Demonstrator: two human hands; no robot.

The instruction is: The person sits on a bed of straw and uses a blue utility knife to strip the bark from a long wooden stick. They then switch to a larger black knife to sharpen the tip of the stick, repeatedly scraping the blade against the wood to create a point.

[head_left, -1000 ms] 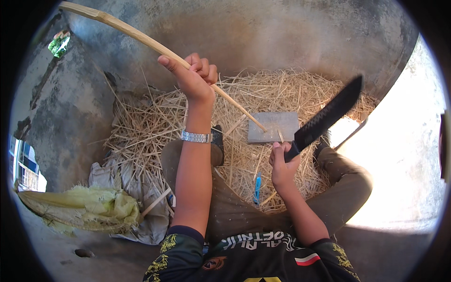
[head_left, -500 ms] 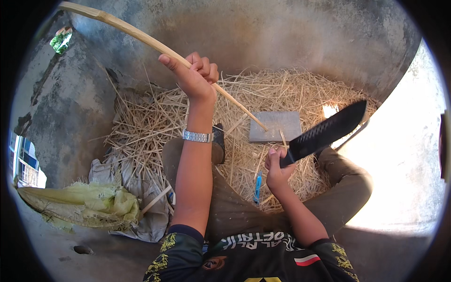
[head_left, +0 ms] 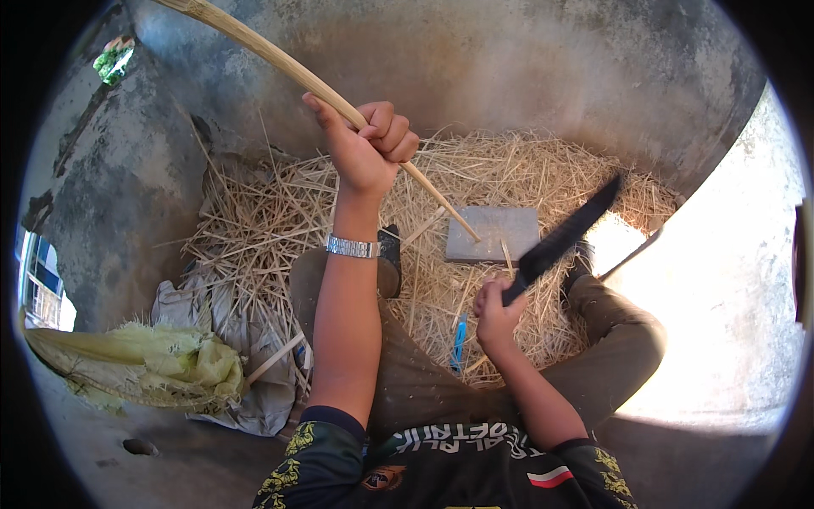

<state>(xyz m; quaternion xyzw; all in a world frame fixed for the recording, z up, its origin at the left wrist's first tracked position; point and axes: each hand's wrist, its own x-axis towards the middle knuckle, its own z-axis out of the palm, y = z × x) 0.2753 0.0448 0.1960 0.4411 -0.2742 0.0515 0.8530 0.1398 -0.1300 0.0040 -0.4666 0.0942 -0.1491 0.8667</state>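
Note:
My left hand (head_left: 369, 144) is closed around a long pale wooden stick (head_left: 288, 66), which slants from the upper left down to the right. The stick's thin lower end meets the top of a grey block (head_left: 492, 231). In my right hand (head_left: 498, 316) is the handle of a machete (head_left: 568, 229), its broad black blade pointing up and to the right, slightly smeared by motion. The blade is to the right of the stick's tip and apart from it. A small pale sliver (head_left: 506, 253) stands at the block's near edge, close to my right hand.
Straw-like shavings (head_left: 280, 212) cover the floor around the block. A blue narrow tool (head_left: 459, 343) lies on them between my legs. At the left are a yellow-green sack (head_left: 153, 365) and a grey cloth (head_left: 254, 399). Concrete walls (head_left: 509, 68) rise behind and left.
My left hand has moved slightly right and down with the stick. The machete has turned in my right hand, so its blade looks narrower and steeper.

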